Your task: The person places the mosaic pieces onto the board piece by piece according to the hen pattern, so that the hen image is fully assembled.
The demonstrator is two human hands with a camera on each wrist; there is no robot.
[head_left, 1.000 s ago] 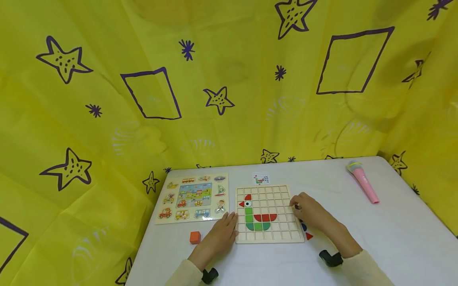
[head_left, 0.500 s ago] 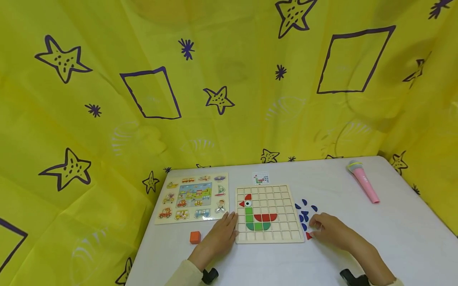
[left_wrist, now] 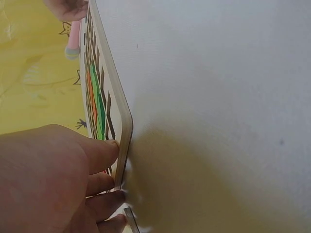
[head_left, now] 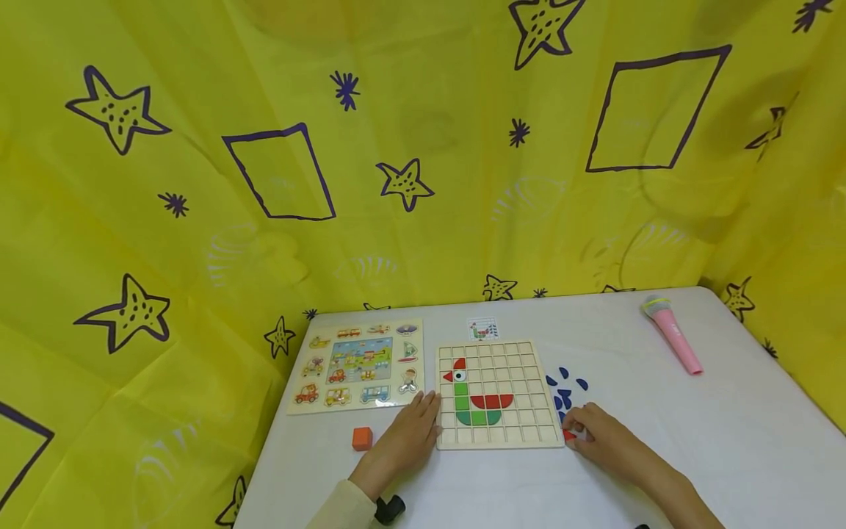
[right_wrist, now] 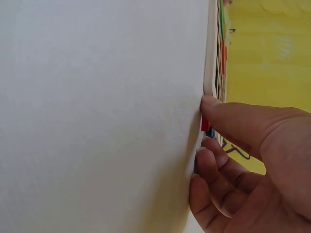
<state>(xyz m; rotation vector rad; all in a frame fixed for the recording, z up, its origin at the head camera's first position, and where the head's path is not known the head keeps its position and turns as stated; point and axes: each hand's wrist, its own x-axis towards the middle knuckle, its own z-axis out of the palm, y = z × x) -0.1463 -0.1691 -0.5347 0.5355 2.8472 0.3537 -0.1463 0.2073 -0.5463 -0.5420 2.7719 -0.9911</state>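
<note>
A wooden grid board lies on the white table, bearing a bird pattern of red and green pieces with a round eye piece. At its left edge rests my left hand, fingers extended; in the left wrist view its thumb and fingertips press the board's rim. Just off the board's lower right corner, my right hand has thumb and bent fingers around a red triangle piece. The right wrist view has this red piece between thumb and index finger. Several blue half-round pieces lie beyond that hand.
A small picture card lies behind the board. To the left are a vehicle puzzle and an orange cube. A pink microphone lies at the back right. A yellow patterned curtain hangs around the table.
My right hand left the board's right edge and came down to the red triangle piece, uncovering blue pieces, then closed in around it. The left hand stays in place.
</note>
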